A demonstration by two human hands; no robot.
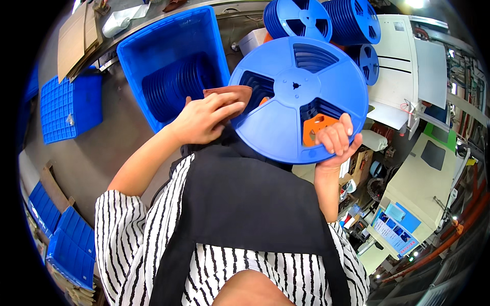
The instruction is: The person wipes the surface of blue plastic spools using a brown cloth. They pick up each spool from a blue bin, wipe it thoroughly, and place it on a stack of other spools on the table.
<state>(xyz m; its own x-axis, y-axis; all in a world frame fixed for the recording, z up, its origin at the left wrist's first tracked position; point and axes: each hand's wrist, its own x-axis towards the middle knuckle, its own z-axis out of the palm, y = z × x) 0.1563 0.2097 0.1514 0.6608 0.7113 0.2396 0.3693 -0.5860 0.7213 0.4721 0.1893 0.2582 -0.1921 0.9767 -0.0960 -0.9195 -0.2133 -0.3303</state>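
A large blue plastic reel [265,125] faces me, with its round hub and three openings showing. More reels appear stacked behind it, seen through the openings. My right hand [337,140] is closed around the reel's lower right rim, fingers in front. At the reel's left edge, my left hand [204,120] pinches a folded reddish-brown cloth [237,92]; whether the cloth touches the reel I cannot tell. Part of an orange piece with holes [315,125] shows through the lower right opening.
Left of the reel, a blue plastic bin [135,66] holds a row of dark blue reels [176,81]. More stacked reels [306,18] stand beyond. Flattened cardboard [76,41] and another blue crate [69,107] are at left. A white cabinet [393,61] stands at right.
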